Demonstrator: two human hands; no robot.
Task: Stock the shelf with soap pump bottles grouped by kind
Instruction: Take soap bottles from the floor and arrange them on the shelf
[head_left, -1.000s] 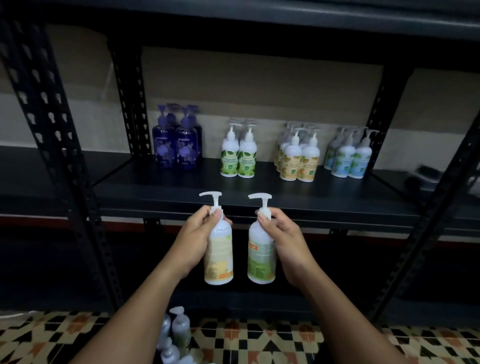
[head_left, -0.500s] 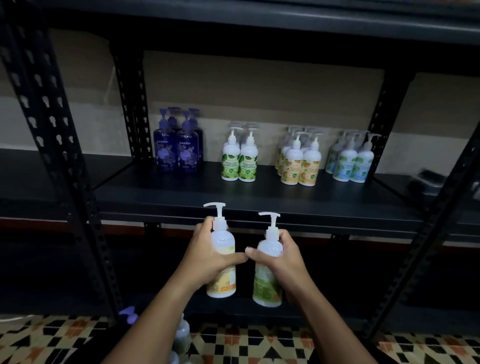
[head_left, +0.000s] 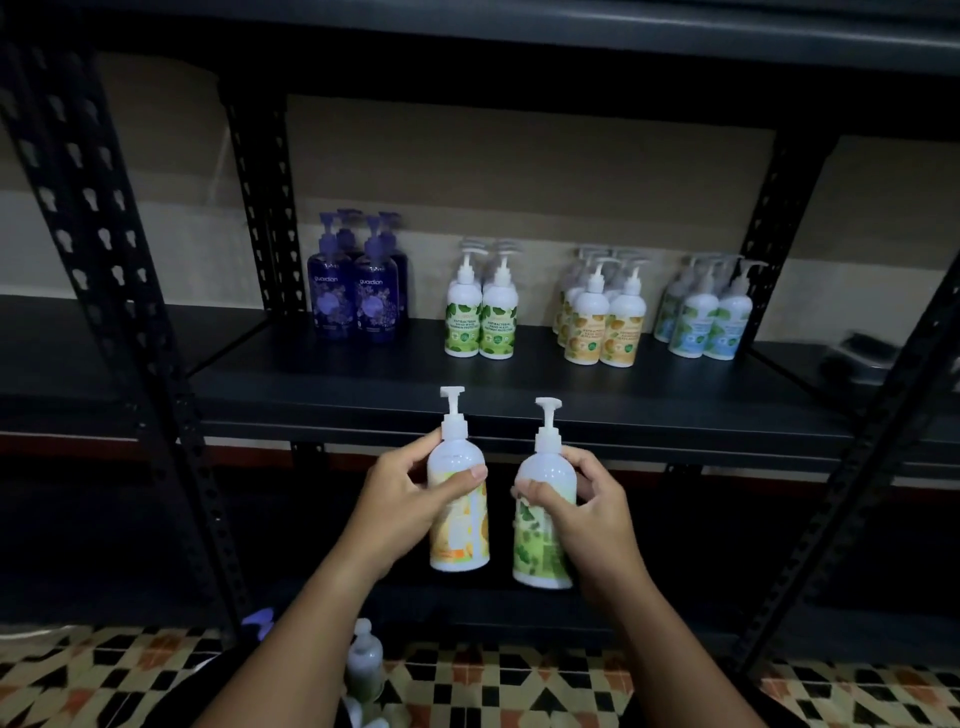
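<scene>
Two hands (head_left: 400, 504) (head_left: 597, 512) each grip a bottle (head_left: 460, 512) (head_left: 543, 530) before the stocked shelf (head_left: 519, 400).

Standing upright in four groups on the dark shelf (head_left: 363, 384): purple bottles (head_left: 358, 296), green-label bottles (head_left: 480, 312), orange-label bottles (head_left: 602, 317), blue-label bottles (head_left: 709, 314); hanging upright below its front edge, orange-label bottle (head_left: 460, 499) beside green-label bottle (head_left: 543, 525).
</scene>
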